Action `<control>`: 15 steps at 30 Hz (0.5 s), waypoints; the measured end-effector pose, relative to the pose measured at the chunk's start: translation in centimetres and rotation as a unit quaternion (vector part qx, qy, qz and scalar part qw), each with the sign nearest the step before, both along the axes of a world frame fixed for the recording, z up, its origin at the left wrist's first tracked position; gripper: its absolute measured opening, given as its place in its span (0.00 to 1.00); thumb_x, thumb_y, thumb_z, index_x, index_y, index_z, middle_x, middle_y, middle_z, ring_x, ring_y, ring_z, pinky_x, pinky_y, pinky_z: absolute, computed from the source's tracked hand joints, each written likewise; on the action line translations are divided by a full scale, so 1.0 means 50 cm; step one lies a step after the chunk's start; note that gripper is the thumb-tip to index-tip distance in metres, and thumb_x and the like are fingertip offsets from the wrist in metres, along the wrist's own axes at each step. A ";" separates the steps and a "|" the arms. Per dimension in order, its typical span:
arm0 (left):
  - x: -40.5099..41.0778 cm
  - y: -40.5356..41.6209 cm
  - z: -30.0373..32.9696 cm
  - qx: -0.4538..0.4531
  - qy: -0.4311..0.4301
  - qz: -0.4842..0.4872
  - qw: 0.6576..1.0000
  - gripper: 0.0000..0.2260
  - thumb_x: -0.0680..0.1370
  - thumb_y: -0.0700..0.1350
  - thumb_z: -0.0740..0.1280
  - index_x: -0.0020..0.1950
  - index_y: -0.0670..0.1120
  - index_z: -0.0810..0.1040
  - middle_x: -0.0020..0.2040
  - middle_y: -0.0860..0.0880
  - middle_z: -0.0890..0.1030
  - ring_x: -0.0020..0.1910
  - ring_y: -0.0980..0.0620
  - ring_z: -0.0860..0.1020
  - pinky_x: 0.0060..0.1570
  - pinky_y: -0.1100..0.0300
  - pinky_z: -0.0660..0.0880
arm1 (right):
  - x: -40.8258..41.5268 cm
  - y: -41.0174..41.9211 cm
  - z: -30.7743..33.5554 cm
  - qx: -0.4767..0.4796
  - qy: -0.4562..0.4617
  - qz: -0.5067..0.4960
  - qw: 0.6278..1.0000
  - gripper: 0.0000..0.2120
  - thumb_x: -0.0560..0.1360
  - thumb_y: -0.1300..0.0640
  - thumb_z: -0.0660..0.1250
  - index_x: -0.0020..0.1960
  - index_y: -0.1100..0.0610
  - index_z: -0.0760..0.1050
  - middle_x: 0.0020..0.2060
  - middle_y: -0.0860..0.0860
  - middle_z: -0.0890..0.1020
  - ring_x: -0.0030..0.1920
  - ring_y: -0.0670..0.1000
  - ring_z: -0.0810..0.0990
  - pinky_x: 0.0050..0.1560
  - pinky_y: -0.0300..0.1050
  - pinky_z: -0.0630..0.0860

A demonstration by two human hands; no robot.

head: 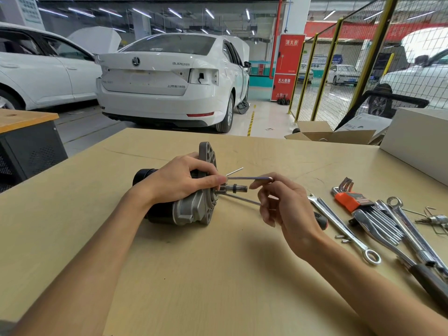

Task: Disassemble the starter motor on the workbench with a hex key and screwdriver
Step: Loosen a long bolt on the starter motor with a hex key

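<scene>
The starter motor (191,209) lies on its side on the workbench (218,275), black body to the left, grey flange and short shaft (234,188) to the right. My left hand (179,178) grips it from above, fingers curled over the flange. A silver hex key (249,178) runs level from the flange to the right. My right hand (283,204) holds its bent end between thumb and fingers. Two thin long bolts (242,198) stick out of the flange, one above and one below the shaft.
To the right lie an orange hex key set (351,198), several wrenches (339,226), a black-handled screwdriver (321,219) partly hidden behind my right hand, and small loose screws (343,238). A white box (417,141) stands at the back right. Parked cars are beyond the bench.
</scene>
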State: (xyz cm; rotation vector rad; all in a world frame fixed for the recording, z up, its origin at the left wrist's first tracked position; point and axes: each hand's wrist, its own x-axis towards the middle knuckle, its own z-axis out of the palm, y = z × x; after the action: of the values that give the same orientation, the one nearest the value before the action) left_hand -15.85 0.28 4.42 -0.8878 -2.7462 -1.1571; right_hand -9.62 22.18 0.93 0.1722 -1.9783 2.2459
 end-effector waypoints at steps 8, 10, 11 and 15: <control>-0.003 -0.002 -0.003 0.010 0.001 -0.001 1.000 0.10 0.68 0.66 0.68 0.41 0.64 0.84 0.48 0.53 0.76 0.48 0.60 0.76 0.49 0.65 0.70 | -0.012 0.006 0.002 -0.064 -0.123 -0.007 0.990 0.23 0.83 0.48 0.55 0.35 0.59 0.74 0.23 0.50 0.68 0.21 0.48 0.67 0.20 0.38 0.63; -0.003 -0.002 -0.003 0.011 0.001 -0.001 1.000 0.10 0.68 0.66 0.69 0.42 0.64 0.84 0.48 0.53 0.76 0.48 0.60 0.76 0.48 0.65 0.70 | -0.012 0.008 0.003 -0.074 -0.124 0.009 0.989 0.24 0.83 0.46 0.56 0.32 0.57 0.73 0.23 0.50 0.66 0.22 0.49 0.66 0.20 0.38 0.63; -0.003 -0.002 -0.003 0.010 0.001 -0.001 1.000 0.10 0.68 0.66 0.69 0.42 0.63 0.84 0.48 0.53 0.76 0.48 0.60 0.76 0.49 0.65 0.70 | -0.012 0.007 0.002 -0.060 -0.116 0.008 0.991 0.23 0.82 0.47 0.58 0.32 0.56 0.72 0.24 0.49 0.66 0.22 0.49 0.66 0.21 0.38 0.62; -0.003 -0.002 -0.002 0.010 -0.002 -0.003 1.000 0.12 0.67 0.66 0.69 0.42 0.63 0.84 0.49 0.52 0.76 0.49 0.60 0.76 0.50 0.64 0.70 | -0.008 0.001 -0.009 0.101 0.014 -0.044 0.994 0.20 0.84 0.51 0.60 0.34 0.57 0.70 0.23 0.47 0.67 0.23 0.48 0.67 0.23 0.36 0.65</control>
State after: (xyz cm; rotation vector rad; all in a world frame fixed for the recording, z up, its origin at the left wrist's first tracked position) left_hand -15.98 0.19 4.31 -0.8944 -2.7325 -1.1867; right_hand -10.04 22.23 0.49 0.1337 -2.1508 1.9786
